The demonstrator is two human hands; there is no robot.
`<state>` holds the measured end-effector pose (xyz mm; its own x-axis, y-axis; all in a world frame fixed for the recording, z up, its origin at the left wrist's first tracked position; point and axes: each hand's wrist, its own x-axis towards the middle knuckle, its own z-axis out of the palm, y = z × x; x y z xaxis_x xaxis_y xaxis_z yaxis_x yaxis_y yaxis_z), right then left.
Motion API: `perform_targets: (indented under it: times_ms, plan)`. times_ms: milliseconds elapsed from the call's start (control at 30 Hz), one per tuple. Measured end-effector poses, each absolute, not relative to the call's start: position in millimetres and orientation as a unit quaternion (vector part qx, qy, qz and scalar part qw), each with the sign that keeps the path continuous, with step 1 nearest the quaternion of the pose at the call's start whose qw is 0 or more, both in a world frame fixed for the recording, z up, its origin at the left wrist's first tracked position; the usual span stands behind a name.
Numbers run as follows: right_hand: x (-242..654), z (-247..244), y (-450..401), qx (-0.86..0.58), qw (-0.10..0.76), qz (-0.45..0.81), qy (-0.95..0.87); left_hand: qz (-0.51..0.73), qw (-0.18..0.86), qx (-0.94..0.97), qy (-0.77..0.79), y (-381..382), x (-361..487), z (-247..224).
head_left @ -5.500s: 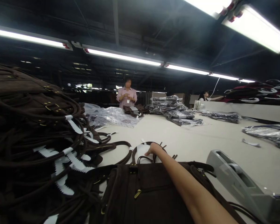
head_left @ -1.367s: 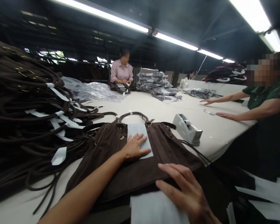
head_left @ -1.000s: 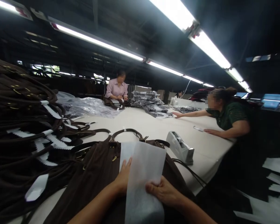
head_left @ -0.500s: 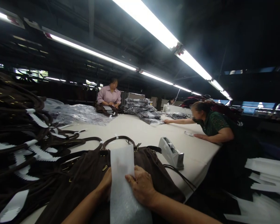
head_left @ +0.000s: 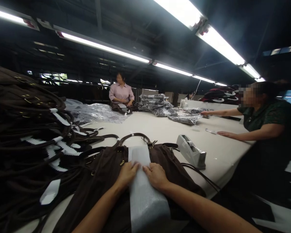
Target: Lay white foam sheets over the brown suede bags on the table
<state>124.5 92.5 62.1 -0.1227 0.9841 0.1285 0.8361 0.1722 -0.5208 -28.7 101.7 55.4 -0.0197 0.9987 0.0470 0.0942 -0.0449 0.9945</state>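
A white foam sheet (head_left: 145, 200) lies flat down the front of a dark brown suede tote bag (head_left: 104, 174), reaching up toward its handles. My left hand (head_left: 127, 176) and my right hand (head_left: 156, 176) sit side by side on the sheet, holding it down against the bag with their fingers near its edges. The bag's looped handles (head_left: 135, 137) lie on the table beyond my hands. Its lower part is hidden by the sheet and my forearms.
A tall pile of brown bags (head_left: 26, 119) with white paper tags stands at left. A grey tape dispenser (head_left: 191, 152) sits on the cream table (head_left: 165, 127) at right. A co-worker (head_left: 264, 119) reaches across the table. Another person (head_left: 121, 92) and plastic-wrapped bags (head_left: 157, 108) are farther off.
The foam sheet has gone from held up between my hands to lying flat on the bag. My hands now press on top of it. The co-worker's reaching hand is by a plastic-wrapped pack.
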Motion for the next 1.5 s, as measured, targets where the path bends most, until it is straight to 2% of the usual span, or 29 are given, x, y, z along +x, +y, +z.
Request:
perform_targets:
  times_ms: [167,267,367,533,633,800,1000,1267,1500]
  plan:
    - [139.9,53.9,85.4,-0.602,0.387,0.251,-0.652,0.497,0.422,0.517,0.554,109.7,-32.7,38.7]
    - [154.6,50.3,77.0,-0.600,0.425,0.304,-0.606,0.497,0.426,0.508,0.560,105.5,-34.0,40.0]
    - [163.7,48.5,68.4,-0.584,0.391,0.315,-0.638,0.492,0.440,0.499,0.562,101.3,-35.7,44.5]
    - [161.7,50.4,70.6,-0.581,0.312,0.467,-0.589,0.480,0.454,0.481,0.577,103.5,-40.9,46.0]
    - [154.6,50.2,77.5,-0.560,0.312,0.495,-0.586,0.467,0.459,0.481,0.583,108.4,-43.0,42.8]
    - [146.9,46.2,78.3,-0.549,0.377,0.485,-0.567,0.451,0.468,0.488,0.583,109.2,-42.5,43.9]
    - [158.3,54.1,60.3,-0.511,0.305,0.541,-0.594,0.469,0.462,0.492,0.570,100.2,-38.3,59.5]
    - [168.4,54.9,55.4,-0.555,0.285,0.501,-0.600,0.426,0.429,0.533,0.591,118.9,-32.4,49.7]
    - [173.9,60.0,56.8,-0.536,0.247,0.528,-0.611,0.373,0.327,0.594,0.633,131.2,-34.1,41.0]
